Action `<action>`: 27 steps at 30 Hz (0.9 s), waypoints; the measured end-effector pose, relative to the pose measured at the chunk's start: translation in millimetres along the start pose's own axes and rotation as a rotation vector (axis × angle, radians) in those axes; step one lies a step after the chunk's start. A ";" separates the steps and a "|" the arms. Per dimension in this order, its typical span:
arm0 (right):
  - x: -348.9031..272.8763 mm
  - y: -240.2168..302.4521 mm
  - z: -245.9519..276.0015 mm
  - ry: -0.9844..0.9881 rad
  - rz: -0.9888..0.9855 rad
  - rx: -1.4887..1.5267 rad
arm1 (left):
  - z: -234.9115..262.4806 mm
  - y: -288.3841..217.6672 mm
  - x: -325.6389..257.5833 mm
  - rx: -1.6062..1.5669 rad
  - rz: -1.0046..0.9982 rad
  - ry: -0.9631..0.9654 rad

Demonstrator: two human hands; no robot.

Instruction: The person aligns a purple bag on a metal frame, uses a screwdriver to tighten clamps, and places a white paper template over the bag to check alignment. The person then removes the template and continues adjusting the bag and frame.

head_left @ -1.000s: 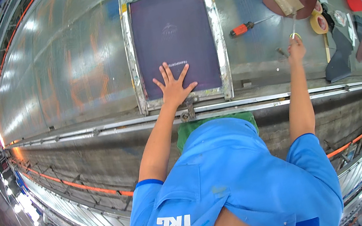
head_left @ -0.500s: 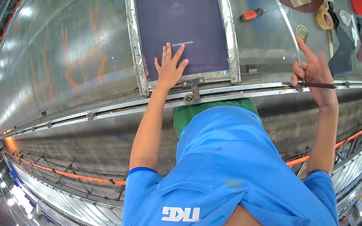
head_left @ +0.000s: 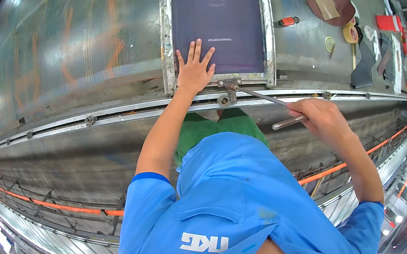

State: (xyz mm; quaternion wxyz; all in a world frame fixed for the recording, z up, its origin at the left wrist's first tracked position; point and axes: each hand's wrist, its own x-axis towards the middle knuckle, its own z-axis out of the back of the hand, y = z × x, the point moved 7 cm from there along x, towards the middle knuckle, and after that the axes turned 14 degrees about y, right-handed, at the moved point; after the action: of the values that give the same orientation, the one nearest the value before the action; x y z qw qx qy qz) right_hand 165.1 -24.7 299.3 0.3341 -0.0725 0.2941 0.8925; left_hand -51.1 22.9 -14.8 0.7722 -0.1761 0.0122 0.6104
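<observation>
- So a second ago my right hand was way out on the worktop by the tape rolls, grabbing a tool. Now it's pulled back in front of me, fingers closed around a long metal rod with a side handle.
- Tip of the rod now sits right at the clamp on the near edge of the screen frame, touching it or as good as; can't tell if it's actually seated.
- Left hand hasn't moved: flat, fingers spread wide, pressing on the frame's near edge and a bit of the dark mesh.
- Frame lies flat on the worktop against the rail, same spot as before.
- My read: the fetching part is over and I'm set up to work that clamp while the left pins the frame.
- Red-handled screwdriver sits untouched off to the right.
</observation>
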 end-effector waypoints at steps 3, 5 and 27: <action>15.9 10.9 -13.6 0.051 -0.017 -0.037 | -1.9 0.2 1.0 -0.026 -0.001 0.007; 27.7 12.8 -19.5 0.095 -0.041 -0.064 | -2.8 1.4 0.9 -0.040 -0.003 0.017; 104.4 22.5 2.6 0.220 0.336 -0.532 | 0.2 2.2 0.4 -0.109 -0.014 0.006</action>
State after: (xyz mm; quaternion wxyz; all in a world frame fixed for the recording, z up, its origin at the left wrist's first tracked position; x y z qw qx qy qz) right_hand 70.9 21.1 278.1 0.1180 -0.2038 0.0928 0.9674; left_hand -53.1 23.8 -15.3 0.7656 -0.2196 -0.0198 0.6044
